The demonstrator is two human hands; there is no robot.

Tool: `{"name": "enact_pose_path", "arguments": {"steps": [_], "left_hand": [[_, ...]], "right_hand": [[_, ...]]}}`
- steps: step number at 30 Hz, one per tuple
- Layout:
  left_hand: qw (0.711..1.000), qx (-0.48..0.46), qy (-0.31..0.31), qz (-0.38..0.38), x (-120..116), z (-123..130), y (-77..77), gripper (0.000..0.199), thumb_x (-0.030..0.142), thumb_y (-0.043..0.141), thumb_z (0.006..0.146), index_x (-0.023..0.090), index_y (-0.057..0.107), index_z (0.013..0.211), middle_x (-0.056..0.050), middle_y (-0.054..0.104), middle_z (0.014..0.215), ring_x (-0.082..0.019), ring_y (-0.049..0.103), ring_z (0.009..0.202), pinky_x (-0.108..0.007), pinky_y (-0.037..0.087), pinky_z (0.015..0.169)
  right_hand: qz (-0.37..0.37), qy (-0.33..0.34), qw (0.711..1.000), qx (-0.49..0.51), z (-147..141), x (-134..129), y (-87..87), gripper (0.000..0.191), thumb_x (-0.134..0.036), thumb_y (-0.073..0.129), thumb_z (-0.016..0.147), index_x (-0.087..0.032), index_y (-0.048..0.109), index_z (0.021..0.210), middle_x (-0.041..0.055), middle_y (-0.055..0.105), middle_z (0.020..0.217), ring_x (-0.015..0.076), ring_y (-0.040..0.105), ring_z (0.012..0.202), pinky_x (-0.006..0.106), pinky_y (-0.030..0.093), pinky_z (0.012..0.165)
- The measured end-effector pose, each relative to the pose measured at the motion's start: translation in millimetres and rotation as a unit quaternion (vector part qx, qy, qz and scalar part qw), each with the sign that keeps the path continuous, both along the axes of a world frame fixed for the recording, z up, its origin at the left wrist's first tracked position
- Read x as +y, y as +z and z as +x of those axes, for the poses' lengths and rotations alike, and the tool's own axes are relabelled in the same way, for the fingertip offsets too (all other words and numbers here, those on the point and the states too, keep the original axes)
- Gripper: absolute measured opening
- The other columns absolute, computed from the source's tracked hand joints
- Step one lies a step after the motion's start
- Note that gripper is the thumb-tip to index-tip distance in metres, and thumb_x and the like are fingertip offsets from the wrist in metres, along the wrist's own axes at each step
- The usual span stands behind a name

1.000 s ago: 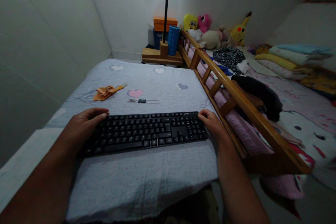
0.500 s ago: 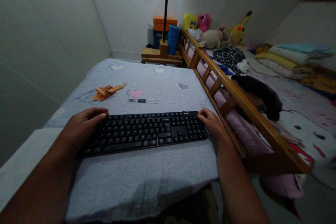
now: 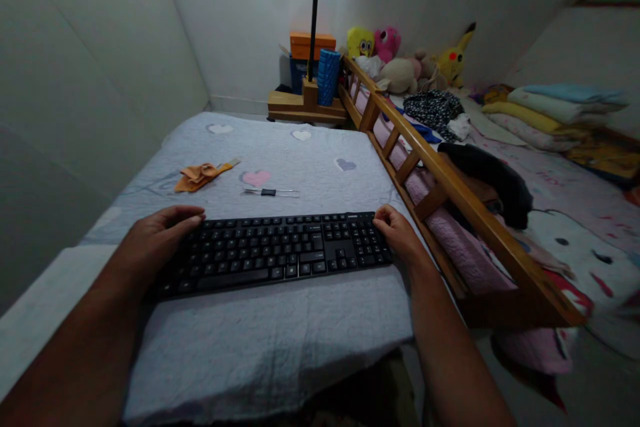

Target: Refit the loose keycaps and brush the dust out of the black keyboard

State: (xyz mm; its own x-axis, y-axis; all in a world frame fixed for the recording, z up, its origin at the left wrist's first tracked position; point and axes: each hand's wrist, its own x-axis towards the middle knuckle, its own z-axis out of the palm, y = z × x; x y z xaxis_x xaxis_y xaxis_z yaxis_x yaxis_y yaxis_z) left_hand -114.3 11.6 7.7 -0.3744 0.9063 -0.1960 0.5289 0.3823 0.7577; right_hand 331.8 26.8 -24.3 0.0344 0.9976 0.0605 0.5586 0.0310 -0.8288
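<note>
A black computer keyboard lies flat on a pale quilted cover, its keys facing up. At its left end my left hand is closed on the edge, thumb and fingers at the upper left corner. My right hand pinches the upper right corner, by the number pad. Beyond the keyboard lies a thin wire tool with a black grip. Left of that rests a crumpled orange cloth, with a small brush sticking out beside it.
A wooden bed rail runs along the right side, close to my right forearm. Behind it are clothes and plush toys. At the far end stand a blue foam roller, an orange box and a black pole.
The view has shifted very slightly. Both hands keep their places at the two ends of the keyboard, which has not visibly moved on the cover.
</note>
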Motion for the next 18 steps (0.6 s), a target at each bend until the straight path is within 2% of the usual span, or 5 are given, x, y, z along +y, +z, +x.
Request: {"name": "enact_pose_path", "arguments": {"steps": [9, 18], "left_hand": [[1.000, -0.003, -0.005, 0.000, 1.3, -2.4, -3.2, 0.050, 0.052, 0.064, 0.069, 0.023, 0.073, 0.110, -0.006, 0.074, 0.113, -0.030, 0.066, 0.105, -0.044, 0.047, 0.099], [1.000, -0.015, -0.001, 0.019, -0.9, 2.3, 4.0, 0.048, 0.049, 0.066, 0.067, 0.020, 0.074, 0.105, -0.008, 0.075, 0.111, -0.031, 0.066, 0.104, -0.043, 0.048, 0.098]], "right_hand": [[-0.002, -0.006, 1.000, -0.002, 2.9, 0.8, -2.3, 0.008, -0.031, 0.054, 0.077, -0.023, 0.053, 0.080, -0.0026, 0.051, 0.073, 0.0182, 0.050, 0.071, 0.030, 0.038, 0.065], [-0.008, -0.023, 1.000, -0.003, 2.9, 0.6, -3.4, 0.015, -0.034, 0.057, 0.077, -0.023, 0.055, 0.087, -0.0036, 0.050, 0.073, 0.0174, 0.050, 0.069, 0.029, 0.038, 0.065]]}}
